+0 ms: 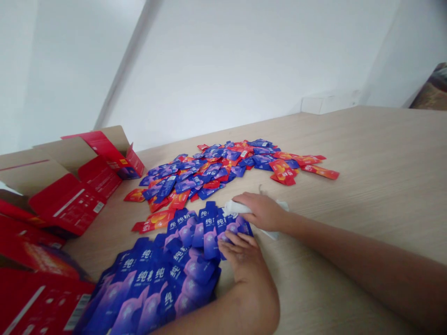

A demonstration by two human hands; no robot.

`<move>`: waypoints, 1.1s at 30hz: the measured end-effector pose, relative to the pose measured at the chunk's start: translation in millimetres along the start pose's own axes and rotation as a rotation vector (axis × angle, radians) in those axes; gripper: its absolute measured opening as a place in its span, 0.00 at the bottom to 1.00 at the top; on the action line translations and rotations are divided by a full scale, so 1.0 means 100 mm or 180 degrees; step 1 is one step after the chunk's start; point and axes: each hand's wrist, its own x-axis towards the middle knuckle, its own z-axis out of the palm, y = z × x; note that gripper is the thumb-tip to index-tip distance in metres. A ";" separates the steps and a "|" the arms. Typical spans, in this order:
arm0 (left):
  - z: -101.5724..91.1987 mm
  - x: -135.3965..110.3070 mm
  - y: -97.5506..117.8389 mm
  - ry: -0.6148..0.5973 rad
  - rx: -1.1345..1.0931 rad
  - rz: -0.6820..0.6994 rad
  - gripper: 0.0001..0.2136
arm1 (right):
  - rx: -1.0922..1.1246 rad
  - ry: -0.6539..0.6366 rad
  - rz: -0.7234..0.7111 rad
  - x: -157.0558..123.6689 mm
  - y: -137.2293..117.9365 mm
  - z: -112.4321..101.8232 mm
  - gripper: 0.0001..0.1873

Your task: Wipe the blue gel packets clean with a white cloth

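Observation:
My left hand (240, 251) lies with its fingers stretched over the end of a row of purple-blue pouches (207, 228) with white lettering, pressing on the last one. My right hand (261, 211) is closed on a crumpled white cloth (233, 208), whose edges stick out on both sides of the fingers. The cloth touches the top of the pouches beside my left fingertips. Nearer to me, more purple-blue pouches (143, 277) lie overlapped in rows. The underside of my right hand and its fingertips are partly hidden.
A loose heap of mixed purple-blue and orange-red pouches (209, 170) lies farther back on the wooden table (377, 172). Open red cartons (75, 204) line the left side. A white box (324, 103) stands against the back wall.

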 end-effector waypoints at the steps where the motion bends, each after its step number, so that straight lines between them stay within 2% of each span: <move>1: 0.00 0.00 0.00 -0.0008 0.0000 0.0010 0.23 | 0.0068 -0.0029 -0.0056 -0.01 -0.04 0.01 0.24; 3: 0.01 -0.01 0.00 -0.0027 0.0000 0.0025 0.23 | 0.0059 -0.0184 -0.0172 -0.01 -0.09 0.04 0.24; 7: 0.02 -0.01 0.01 -0.0070 0.0002 0.0014 0.23 | -0.0366 -0.0399 -0.0133 0.02 -0.05 0.04 0.17; 11: 0.03 0.06 0.03 -0.0130 0.0044 -0.0040 0.22 | -0.0548 -0.0365 0.0126 0.02 0.05 -0.03 0.14; 16: -0.03 0.07 0.02 -0.0192 0.0137 -0.0045 0.22 | -0.0261 -0.0072 -0.0072 -0.02 -0.08 -0.07 0.15; 20: -0.14 0.03 -0.03 -0.0221 0.0267 0.0070 0.21 | -0.0242 -0.0370 -0.0272 -0.01 -0.16 -0.01 0.13; 24: -0.22 0.02 -0.05 -0.0372 0.0753 0.0244 0.22 | -0.0432 -0.0418 0.0019 0.02 -0.02 0.01 0.14; 27: -0.21 0.02 -0.04 -0.0434 0.0908 0.0272 0.23 | -0.0403 -0.0270 0.0122 0.02 0.04 -0.02 0.14; 30: -0.19 0.01 -0.03 -0.0391 0.0951 0.0291 0.22 | -0.0239 -0.0063 0.0013 0.00 -0.04 -0.05 0.14; 33: -0.19 0.01 -0.03 -0.0392 0.0919 0.0323 0.22 | -0.0153 -0.0188 -0.0189 -0.02 -0.17 -0.04 0.13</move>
